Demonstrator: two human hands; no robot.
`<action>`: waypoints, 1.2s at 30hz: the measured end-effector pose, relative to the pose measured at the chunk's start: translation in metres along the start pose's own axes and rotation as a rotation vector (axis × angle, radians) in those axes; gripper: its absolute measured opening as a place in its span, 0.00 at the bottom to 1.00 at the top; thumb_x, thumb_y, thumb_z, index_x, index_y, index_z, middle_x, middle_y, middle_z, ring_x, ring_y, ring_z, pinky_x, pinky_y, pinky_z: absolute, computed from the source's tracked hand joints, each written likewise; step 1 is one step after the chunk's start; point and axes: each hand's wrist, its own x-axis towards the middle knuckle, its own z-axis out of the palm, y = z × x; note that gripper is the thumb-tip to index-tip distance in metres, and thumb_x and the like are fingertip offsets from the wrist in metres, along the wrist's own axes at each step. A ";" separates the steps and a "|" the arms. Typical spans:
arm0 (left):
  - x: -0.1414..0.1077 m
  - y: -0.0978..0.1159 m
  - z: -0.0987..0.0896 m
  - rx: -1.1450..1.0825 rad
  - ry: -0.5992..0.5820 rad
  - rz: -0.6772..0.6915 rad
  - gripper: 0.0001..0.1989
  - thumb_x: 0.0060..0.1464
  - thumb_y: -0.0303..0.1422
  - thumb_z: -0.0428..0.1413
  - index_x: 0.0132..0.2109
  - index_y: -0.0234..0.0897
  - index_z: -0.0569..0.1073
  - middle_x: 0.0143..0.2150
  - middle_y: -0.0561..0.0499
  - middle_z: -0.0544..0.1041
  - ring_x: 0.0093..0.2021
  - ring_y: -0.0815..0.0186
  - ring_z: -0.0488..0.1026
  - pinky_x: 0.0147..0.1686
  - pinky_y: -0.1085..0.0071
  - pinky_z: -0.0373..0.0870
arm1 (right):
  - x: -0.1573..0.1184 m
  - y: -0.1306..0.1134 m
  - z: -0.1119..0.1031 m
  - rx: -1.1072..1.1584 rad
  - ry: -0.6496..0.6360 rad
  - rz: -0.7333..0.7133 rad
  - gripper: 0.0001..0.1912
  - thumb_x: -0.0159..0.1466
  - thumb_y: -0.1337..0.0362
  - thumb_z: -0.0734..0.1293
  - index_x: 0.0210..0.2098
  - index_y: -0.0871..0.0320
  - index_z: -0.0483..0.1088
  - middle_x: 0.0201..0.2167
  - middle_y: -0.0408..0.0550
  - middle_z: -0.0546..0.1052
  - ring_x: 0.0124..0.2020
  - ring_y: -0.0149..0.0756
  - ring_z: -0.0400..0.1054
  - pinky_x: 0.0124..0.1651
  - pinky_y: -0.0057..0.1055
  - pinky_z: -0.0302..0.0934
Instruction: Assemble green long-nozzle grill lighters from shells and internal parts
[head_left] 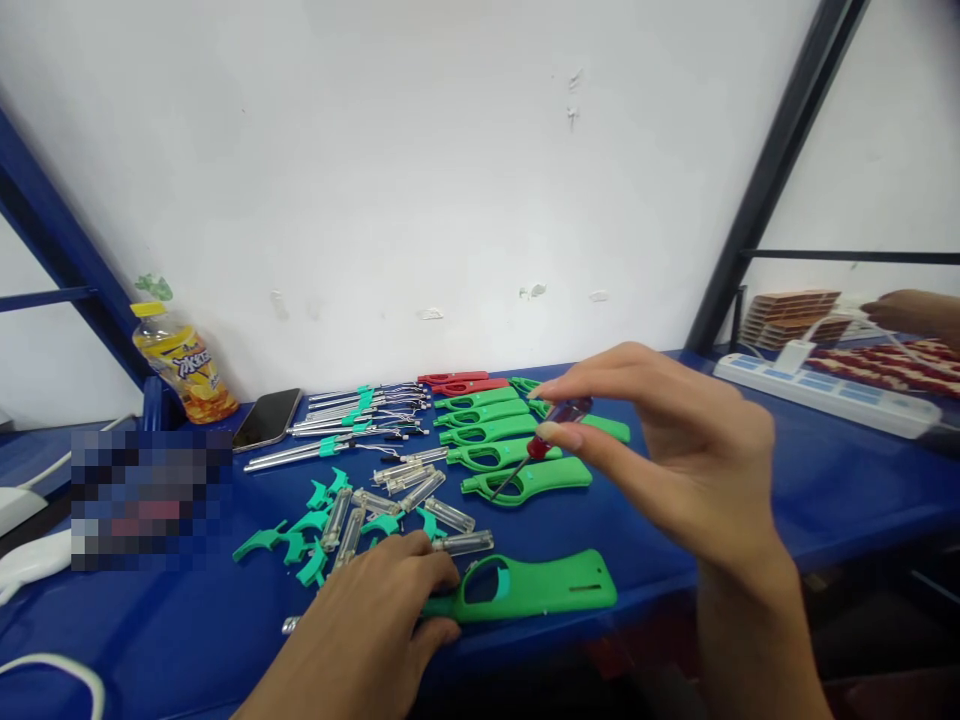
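My right hand (pixel 637 440) pinches a small screwdriver (pixel 537 446) with a red and clear handle. Its thin shaft points down and left, over the green lighter shells. Near the front edge of the blue table, my left hand (pixel 397 600) has its thumb and fingers round the left end of a green lighter (pixel 547 586), which lies flat with a teal trigger in its opening. Clear fuel tanks (pixel 424 490) and teal triggers (pixel 309 522) are scattered beyond my left hand. Green shell halves (pixel 555 477) lie in a column under the screwdriver.
Metal rods with wires (pixel 300 453) and red shells (pixel 469 386) lie near the wall. A phone (pixel 268 418) and a drink bottle (pixel 187 365) stand back left. At right are a power strip (pixel 825 393) and another person's hand (pixel 911 312).
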 end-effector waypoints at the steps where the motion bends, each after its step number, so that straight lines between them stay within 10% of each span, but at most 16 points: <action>1: 0.000 0.003 0.001 0.015 -0.012 0.010 0.13 0.63 0.27 0.63 0.51 0.46 0.84 0.54 0.47 0.82 0.55 0.48 0.79 0.57 0.49 0.74 | 0.000 0.000 0.000 -0.001 -0.003 0.000 0.09 0.66 0.69 0.79 0.46 0.55 0.82 0.40 0.42 0.84 0.39 0.33 0.78 0.43 0.36 0.72; 15: 0.011 0.006 0.005 0.003 0.111 0.061 0.20 0.72 0.26 0.47 0.54 0.47 0.83 0.52 0.47 0.82 0.52 0.52 0.81 0.53 0.58 0.75 | 0.001 -0.001 -0.001 -0.067 -0.016 -0.007 0.09 0.66 0.69 0.79 0.46 0.54 0.82 0.41 0.40 0.86 0.38 0.31 0.78 0.43 0.32 0.72; 36: 0.023 0.001 0.013 0.092 0.133 0.081 0.13 0.72 0.27 0.48 0.44 0.41 0.77 0.49 0.47 0.80 0.43 0.56 0.82 0.40 0.65 0.69 | 0.001 0.000 0.000 -0.043 -0.031 -0.010 0.10 0.66 0.69 0.79 0.46 0.52 0.82 0.41 0.41 0.85 0.38 0.33 0.78 0.43 0.34 0.73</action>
